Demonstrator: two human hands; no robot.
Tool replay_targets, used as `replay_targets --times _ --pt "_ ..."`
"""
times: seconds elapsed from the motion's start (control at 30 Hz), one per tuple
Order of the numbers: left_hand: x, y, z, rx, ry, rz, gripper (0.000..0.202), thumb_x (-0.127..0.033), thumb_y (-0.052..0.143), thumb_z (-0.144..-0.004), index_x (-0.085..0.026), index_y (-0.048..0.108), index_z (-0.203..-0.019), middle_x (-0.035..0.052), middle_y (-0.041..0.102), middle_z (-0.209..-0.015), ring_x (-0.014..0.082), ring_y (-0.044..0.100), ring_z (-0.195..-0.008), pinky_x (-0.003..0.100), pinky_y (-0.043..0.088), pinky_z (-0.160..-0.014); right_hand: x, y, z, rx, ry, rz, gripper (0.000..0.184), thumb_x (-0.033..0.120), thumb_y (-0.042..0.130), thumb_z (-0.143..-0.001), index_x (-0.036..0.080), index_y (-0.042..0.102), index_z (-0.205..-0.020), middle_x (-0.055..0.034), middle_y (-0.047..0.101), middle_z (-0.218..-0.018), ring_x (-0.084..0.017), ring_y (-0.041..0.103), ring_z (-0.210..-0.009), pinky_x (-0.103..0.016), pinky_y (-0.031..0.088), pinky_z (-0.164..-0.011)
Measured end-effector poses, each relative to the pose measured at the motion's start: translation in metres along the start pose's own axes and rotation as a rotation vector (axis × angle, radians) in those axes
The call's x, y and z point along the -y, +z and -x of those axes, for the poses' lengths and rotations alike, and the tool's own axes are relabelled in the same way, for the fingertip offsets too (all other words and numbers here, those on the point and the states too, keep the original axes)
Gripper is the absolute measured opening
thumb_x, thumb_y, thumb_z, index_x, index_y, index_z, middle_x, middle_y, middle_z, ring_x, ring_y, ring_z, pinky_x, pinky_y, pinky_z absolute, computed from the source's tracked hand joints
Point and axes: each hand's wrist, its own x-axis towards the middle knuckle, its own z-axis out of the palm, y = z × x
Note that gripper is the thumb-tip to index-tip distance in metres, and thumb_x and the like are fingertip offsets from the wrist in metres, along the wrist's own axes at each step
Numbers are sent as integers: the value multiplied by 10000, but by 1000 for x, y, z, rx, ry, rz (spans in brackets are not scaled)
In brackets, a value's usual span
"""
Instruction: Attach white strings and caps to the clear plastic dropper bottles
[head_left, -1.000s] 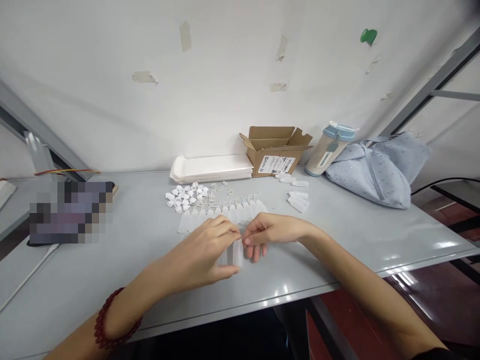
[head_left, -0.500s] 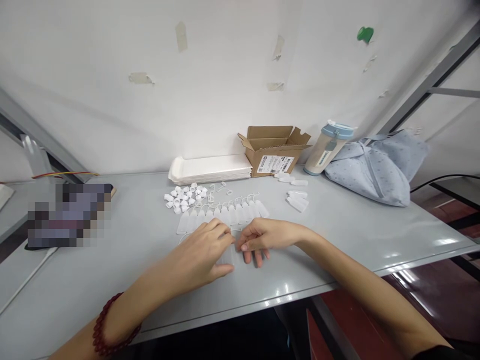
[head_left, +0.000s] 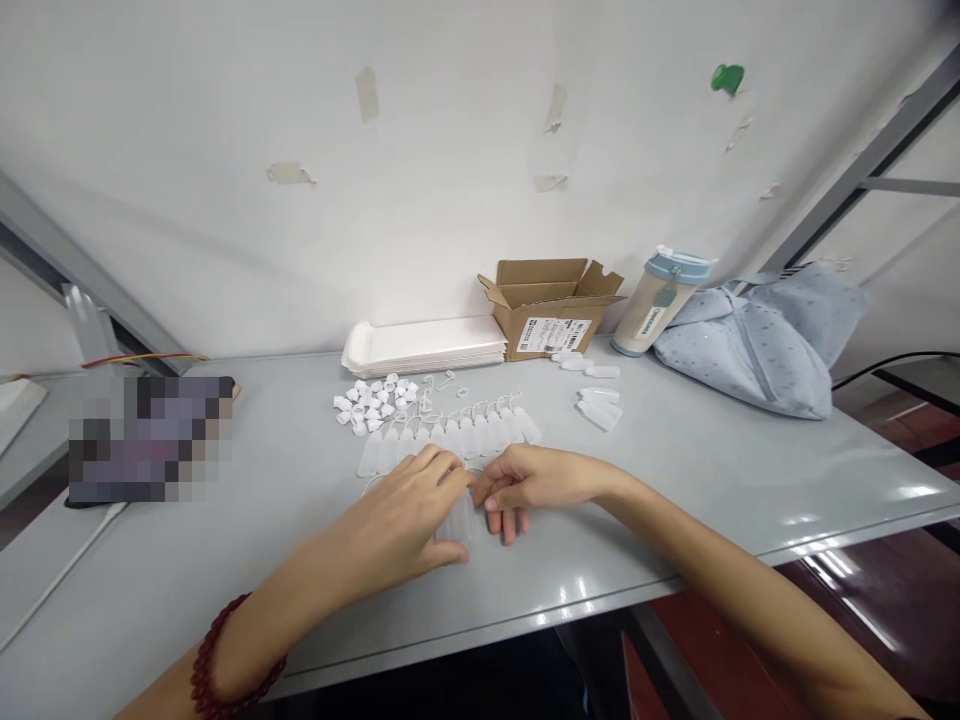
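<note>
My left hand [head_left: 405, 515] and my right hand [head_left: 525, 480] meet over the grey table [head_left: 262, 560], fingertips pinched together. Between them stands a small translucent plastic bottle [head_left: 457, 520]; the left hand's fingers wrap round it and the right hand pinches at its top. Just behind lies a row of several similar translucent bottles [head_left: 450, 437] with loops on their tips. A pile of small white caps [head_left: 373, 397] lies behind the row to the left. A few more bottles [head_left: 600, 408] lie to the right.
A stack of white trays [head_left: 424, 345], an open cardboard box [head_left: 551, 305], a tumbler with a blue lid [head_left: 660, 298] and a pale blue bag [head_left: 757, 335] stand along the back wall. A blurred dark object [head_left: 146, 435] lies at the left. The table's front edge is near my arms.
Both hands have sunk slightly toward the table and stay pinched together on the bottle; the view has tilted a little. Nothing else moved.
</note>
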Motion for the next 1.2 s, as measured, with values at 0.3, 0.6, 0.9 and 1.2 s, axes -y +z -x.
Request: replay_targets --times 0.3,0.6,0.9,1.2 --pt "22 -15 -9 -182 -290 75 287 -427 465 -912 -189 588 -1011 71 620 -1029 242 545 -997 383 463 -824 9 -35 19 -164 -65 84 174 258 572 -832 100 636 -866 -51 674 -730 -120 648 -573 -226 488 -523" --pt "90 -16 -45 -313 -446 -119 294 -305 404 -843 -157 637 -943 109 681 -990 282 594 -987 401 463 -826 -15 -97 28 -1114 28 811 177 95 462 -820 130 636 -817 -111 696 -794 -215 653 -739 -309 481 -665" --pt "109 -5 -79 -300 -371 -159 299 -280 408 -797 -178 683 -740 109 707 -844 315 577 -895 452 445 -845 -37 -132 21 -1179 104 1039 373 32 412 -794 129 617 -1090 -183 598 -1199 -338 517 -1123 -439 423 -859" --pt "103 -14 -71 -394 -414 -130 328 -245 397 -791 -161 686 -921 99 711 -1019 318 507 -1066 469 433 -915 -58 -156 16 -1160 83 1015 501 -19 358 -790 83 487 -1264 -190 586 -1236 -274 569 -1088 -368 439 -851"
